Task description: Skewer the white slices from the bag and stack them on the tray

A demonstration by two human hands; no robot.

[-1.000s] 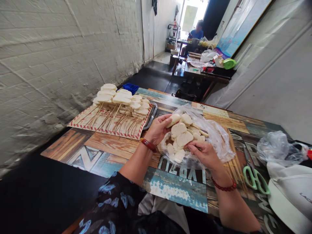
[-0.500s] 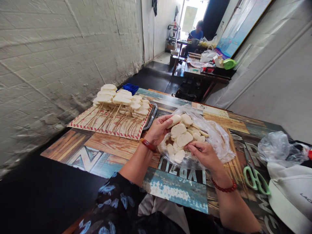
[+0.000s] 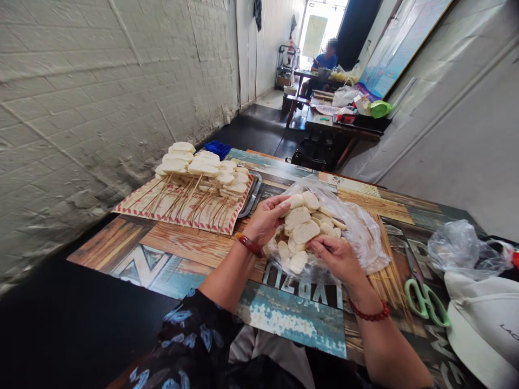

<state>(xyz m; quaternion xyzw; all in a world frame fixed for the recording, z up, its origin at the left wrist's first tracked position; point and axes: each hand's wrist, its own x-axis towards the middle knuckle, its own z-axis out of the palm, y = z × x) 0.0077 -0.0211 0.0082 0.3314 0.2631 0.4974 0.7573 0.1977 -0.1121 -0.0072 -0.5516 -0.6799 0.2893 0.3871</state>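
Pinching a pale slice (image 3: 295, 201) above the clear plastic bag (image 3: 365, 237)

In the head view, I have the left hand (image 3: 266, 219) closed on that slice, thumb on top, at the near-left side of the bag. Just right of this grip lie the other slices (image 3: 306, 232), heaped on the plastic. The right hand (image 3: 338, 260) reaches in from the opposite side, fingertips at the edge of a middle slice; from here I cannot tell whether they are closed on it.

Left of and beyond the left grip, I see skewered slices (image 3: 205, 168) stacked on a red-bordered sheet (image 3: 231, 221), with a metal tray (image 3: 254, 193) beside it. Right of the right hand lie loose wooden skewers (image 3: 387, 283), then green-handled scissors (image 3: 425, 302) and a white cap (image 3: 486, 319). Far beyond both hands sits a person in blue (image 3: 326, 60).
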